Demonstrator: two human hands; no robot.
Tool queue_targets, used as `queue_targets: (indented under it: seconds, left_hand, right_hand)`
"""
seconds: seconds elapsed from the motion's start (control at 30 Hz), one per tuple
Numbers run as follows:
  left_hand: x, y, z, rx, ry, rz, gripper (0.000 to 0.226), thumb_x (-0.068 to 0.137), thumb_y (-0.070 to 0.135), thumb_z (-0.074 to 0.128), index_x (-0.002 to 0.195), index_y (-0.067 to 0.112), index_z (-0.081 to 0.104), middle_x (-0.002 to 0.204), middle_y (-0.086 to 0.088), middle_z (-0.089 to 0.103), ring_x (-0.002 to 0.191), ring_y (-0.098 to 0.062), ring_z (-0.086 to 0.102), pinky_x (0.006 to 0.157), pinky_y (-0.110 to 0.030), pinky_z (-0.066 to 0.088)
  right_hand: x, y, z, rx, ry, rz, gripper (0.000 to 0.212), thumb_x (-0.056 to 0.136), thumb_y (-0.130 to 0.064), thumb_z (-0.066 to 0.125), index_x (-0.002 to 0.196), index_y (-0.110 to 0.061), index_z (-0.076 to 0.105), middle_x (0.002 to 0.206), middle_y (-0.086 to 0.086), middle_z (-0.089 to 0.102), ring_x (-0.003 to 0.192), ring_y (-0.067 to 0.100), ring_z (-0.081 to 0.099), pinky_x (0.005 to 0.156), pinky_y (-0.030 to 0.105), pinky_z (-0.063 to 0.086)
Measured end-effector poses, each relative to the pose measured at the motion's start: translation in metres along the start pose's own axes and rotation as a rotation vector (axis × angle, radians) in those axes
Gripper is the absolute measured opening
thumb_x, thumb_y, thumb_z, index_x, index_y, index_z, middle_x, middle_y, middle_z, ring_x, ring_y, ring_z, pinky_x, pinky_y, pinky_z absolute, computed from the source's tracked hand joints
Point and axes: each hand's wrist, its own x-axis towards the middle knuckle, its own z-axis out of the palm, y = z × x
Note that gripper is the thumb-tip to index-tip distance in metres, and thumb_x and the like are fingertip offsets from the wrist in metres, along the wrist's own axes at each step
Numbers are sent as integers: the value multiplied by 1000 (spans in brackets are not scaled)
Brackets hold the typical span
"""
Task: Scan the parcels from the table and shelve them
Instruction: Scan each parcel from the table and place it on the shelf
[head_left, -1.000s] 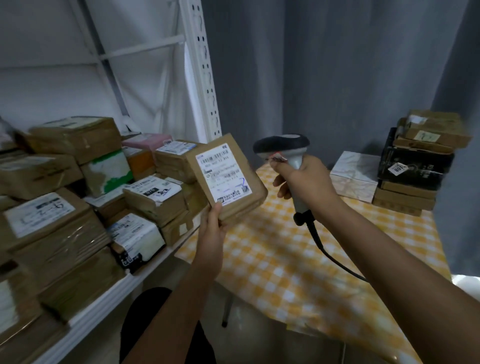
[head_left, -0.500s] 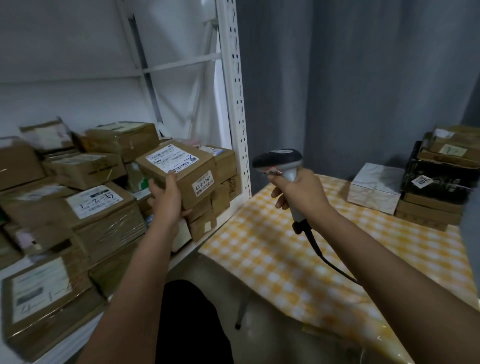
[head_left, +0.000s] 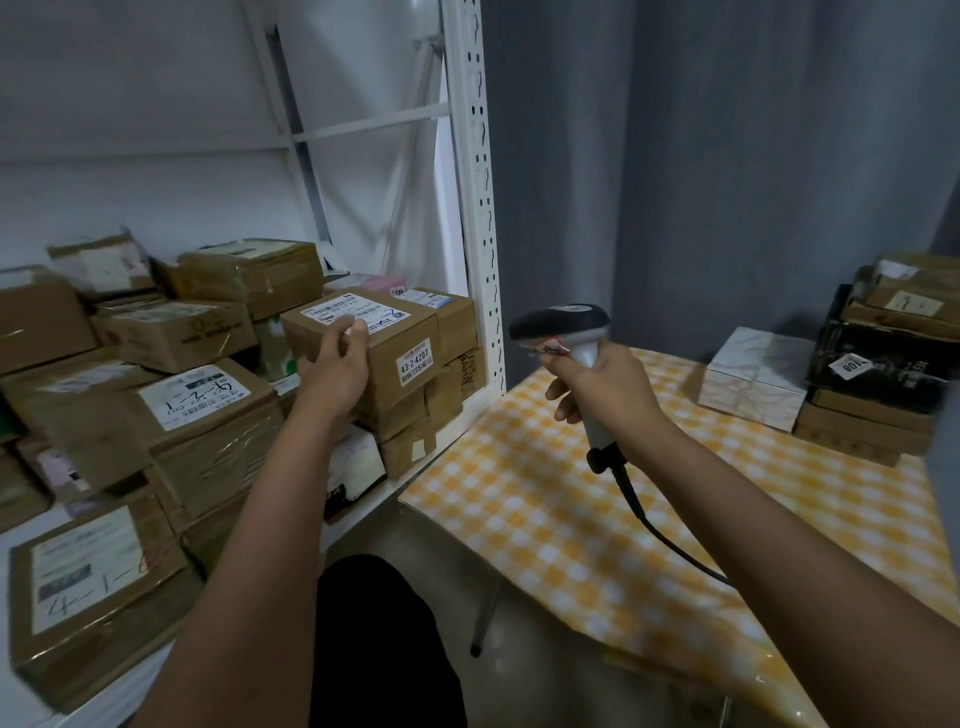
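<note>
My left hand (head_left: 335, 371) grips a brown cardboard parcel (head_left: 397, 345) with a white shipping label on top and a small "43-2-4207" sticker on its side. The parcel sits on top of other boxes at the right end of the white shelf (head_left: 410, 480). My right hand (head_left: 605, 387) holds a grey and black barcode scanner (head_left: 563, 325) by its handle, above the left corner of the table with the yellow checked cloth (head_left: 597, 519). The scanner's cable trails down across the cloth. A white box (head_left: 753, 379) and a stack of brown and black parcels (head_left: 883, 364) stand at the table's far right.
Many taped cardboard parcels (head_left: 197, 410) crowd the shelf on the left. A white perforated shelf upright (head_left: 480, 208) rises between shelf and table. Grey curtains hang behind the table. A dark gap of floor lies between the shelf edge and the table.
My left hand carried the parcel from in front of the scanner leftward to the shelf and set it on the stacked boxes. The scanner hand stayed roughly in place.
</note>
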Motion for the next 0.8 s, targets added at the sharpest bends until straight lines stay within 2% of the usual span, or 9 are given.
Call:
queue_targets:
  seconds: [0.07, 0.13, 0.23, 0.3, 0.4, 0.47, 0.63, 0.7, 0.8]
  left_hand:
    - [6, -2, 0, -155, -55, -33, 53, 97, 71, 36, 147, 57, 23, 162, -17, 19, 134, -48, 41, 99, -59, 49]
    - [3, -3, -1, -306, -58, -74, 56, 95, 65, 47, 144, 59, 21, 158, -14, 26, 122, -44, 51, 79, -55, 60]
    - [-7, 0, -3, -466, 0, -79, 68, 81, 63, 57, 139, 64, 21, 152, -10, 33, 116, -38, 56, 62, -44, 61]
    - [-16, 3, -6, -532, 53, -29, 65, 83, 58, 59, 138, 65, 25, 152, -5, 29, 120, -34, 52, 65, -46, 62]
    - [-31, 13, -18, -567, 123, 101, 52, 93, 50, 58, 137, 63, 34, 147, -3, 24, 122, -29, 48, 85, -54, 60]
    - [-42, 18, -37, -588, 180, 208, 46, 94, 49, 57, 134, 62, 39, 147, -4, 26, 123, -27, 48, 91, -53, 58]
    - [-64, 11, -104, -547, 342, 329, 40, 84, 58, 51, 117, 78, 41, 151, -2, 31, 129, -26, 49, 98, -56, 53]
    - [-72, -2, -129, -535, 404, 314, 36, 89, 53, 45, 112, 81, 40, 151, 0, 29, 128, -25, 50, 95, -54, 55]
    - [-80, -28, -165, -554, 471, 239, 38, 89, 53, 42, 117, 79, 41, 152, 0, 37, 124, -23, 55, 90, -53, 57]
  right_hand:
    - [1, -1, 0, -6, 0, 2, 25, 94, -29, 66, 101, -5, 69, 70, 8, 72, 47, 18, 62, 45, 23, 47]
    - [2, -2, 0, -12, -4, 10, 25, 93, -29, 66, 99, -5, 69, 71, 8, 72, 47, 18, 62, 47, 24, 48]
    - [4, -3, 5, -40, -29, 9, 27, 93, -31, 67, 94, -5, 70, 68, 5, 72, 47, 17, 63, 49, 26, 49]
    - [5, -6, 13, -77, -67, -6, 26, 92, -33, 67, 93, -7, 69, 66, 3, 72, 47, 16, 64, 50, 27, 51]
    - [2, -11, 30, -135, -126, -44, 24, 92, -33, 67, 91, -9, 69, 67, 4, 73, 48, 17, 66, 51, 27, 53]
    - [-1, -12, 43, -178, -163, -77, 20, 91, -31, 67, 91, -10, 68, 70, 5, 74, 50, 18, 68, 52, 30, 56]
    - [-15, -10, 76, -340, -261, -151, 27, 90, -38, 65, 93, -11, 67, 75, 3, 75, 51, 16, 69, 64, 40, 62]
    - [-23, -10, 86, -420, -302, -186, 32, 89, -44, 64, 93, -12, 67, 74, 4, 75, 55, 19, 70, 68, 43, 61]
    - [-33, -9, 98, -491, -333, -209, 37, 88, -49, 64, 95, -13, 66, 76, 5, 75, 57, 21, 70, 69, 44, 60]
